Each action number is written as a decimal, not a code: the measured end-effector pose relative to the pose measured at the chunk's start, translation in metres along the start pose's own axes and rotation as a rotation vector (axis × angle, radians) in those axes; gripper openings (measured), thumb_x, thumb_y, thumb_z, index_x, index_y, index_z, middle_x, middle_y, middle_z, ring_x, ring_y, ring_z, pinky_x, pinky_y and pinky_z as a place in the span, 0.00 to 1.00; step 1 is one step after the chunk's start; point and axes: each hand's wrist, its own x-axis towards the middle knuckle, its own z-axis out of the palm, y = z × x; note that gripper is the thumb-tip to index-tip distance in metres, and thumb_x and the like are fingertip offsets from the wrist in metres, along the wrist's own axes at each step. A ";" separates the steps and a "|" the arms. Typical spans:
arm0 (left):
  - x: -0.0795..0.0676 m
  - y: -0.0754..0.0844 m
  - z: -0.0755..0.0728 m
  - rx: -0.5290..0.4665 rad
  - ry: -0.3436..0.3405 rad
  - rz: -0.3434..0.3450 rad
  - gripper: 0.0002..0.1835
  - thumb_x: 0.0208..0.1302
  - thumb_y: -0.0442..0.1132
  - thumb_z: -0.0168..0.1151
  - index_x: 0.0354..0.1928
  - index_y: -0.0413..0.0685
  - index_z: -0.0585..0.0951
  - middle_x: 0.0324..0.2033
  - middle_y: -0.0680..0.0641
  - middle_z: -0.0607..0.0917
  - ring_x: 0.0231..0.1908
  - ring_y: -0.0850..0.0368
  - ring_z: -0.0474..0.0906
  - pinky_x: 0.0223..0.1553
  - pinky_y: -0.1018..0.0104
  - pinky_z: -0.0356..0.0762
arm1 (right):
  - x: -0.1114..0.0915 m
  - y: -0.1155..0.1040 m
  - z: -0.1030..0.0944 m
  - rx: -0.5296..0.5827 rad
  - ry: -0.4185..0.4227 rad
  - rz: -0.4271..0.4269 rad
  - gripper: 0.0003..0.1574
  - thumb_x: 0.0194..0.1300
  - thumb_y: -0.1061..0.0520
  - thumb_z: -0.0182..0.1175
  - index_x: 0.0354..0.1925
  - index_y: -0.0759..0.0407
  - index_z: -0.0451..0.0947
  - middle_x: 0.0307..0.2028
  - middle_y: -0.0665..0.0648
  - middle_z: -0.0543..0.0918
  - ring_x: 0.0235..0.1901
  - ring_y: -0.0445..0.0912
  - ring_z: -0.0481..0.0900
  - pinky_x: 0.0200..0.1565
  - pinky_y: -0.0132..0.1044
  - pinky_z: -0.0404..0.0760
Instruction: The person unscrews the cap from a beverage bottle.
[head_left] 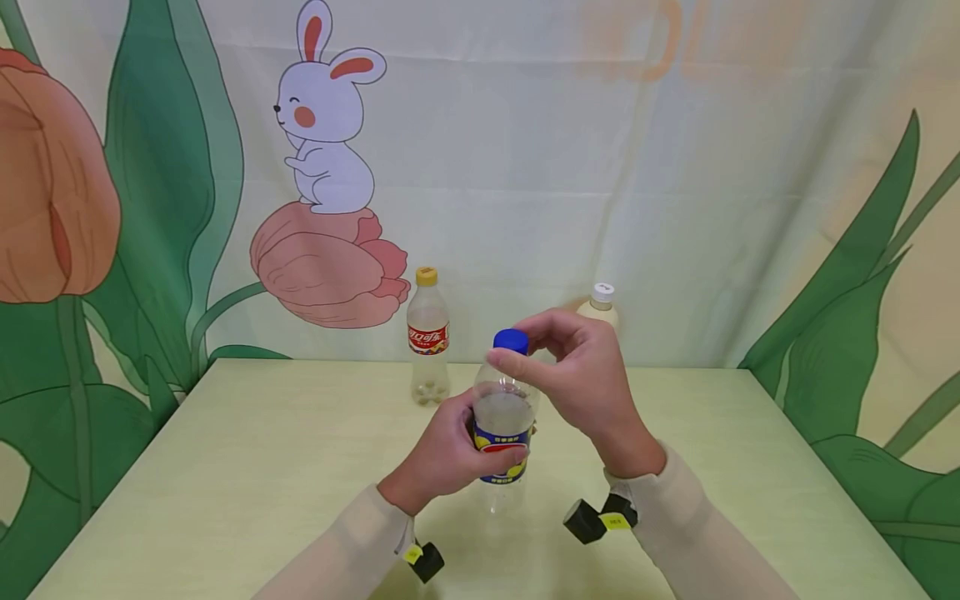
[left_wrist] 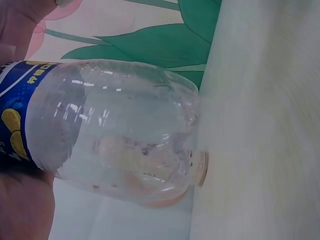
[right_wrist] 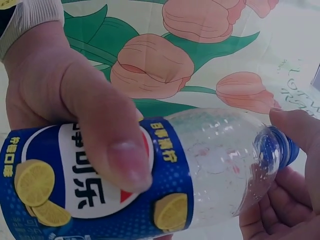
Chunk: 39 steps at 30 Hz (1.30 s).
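Observation:
My left hand (head_left: 442, 450) grips a clear plastic soda bottle (head_left: 504, 404) round its blue label, with the thumb across the front. Yellow lemons are printed on that label (right_wrist: 172, 210) in the right wrist view. The bottle stands nearly upright above the table, and its clear base (left_wrist: 170, 115) shows in the left wrist view. Up at the neck, my right hand (head_left: 588, 371) has its thumb and fingers on either side of the blue cap (head_left: 511, 340), pinching it. The cap sits on the bottle's mouth. The left hand's fingers behind the bottle are mostly hidden.
A red-labelled cola bottle (head_left: 428, 337) with a yellow cap stands at the table's back, left of my hands. Behind my right hand, a pale bottle with a white cap (head_left: 602, 292) is partly hidden. A printed cloth backdrop (head_left: 487, 167) rises behind the table (head_left: 225, 483).

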 end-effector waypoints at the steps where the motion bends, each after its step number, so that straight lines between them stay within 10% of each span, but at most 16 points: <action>1: 0.000 0.000 0.000 -0.001 -0.002 0.000 0.30 0.58 0.36 0.77 0.62 0.49 0.75 0.52 0.44 0.86 0.52 0.49 0.82 0.57 0.50 0.81 | 0.000 0.000 0.000 -0.002 -0.005 -0.006 0.11 0.54 0.62 0.78 0.35 0.60 0.87 0.30 0.51 0.89 0.35 0.50 0.84 0.40 0.37 0.84; 39: 0.000 0.001 -0.004 -0.134 -0.164 -0.018 0.29 0.58 0.34 0.76 0.61 0.48 0.76 0.50 0.39 0.88 0.51 0.48 0.86 0.59 0.55 0.82 | 0.008 0.007 -0.017 0.114 -0.283 -0.047 0.16 0.61 0.58 0.74 0.43 0.68 0.87 0.37 0.49 0.89 0.39 0.49 0.84 0.46 0.36 0.86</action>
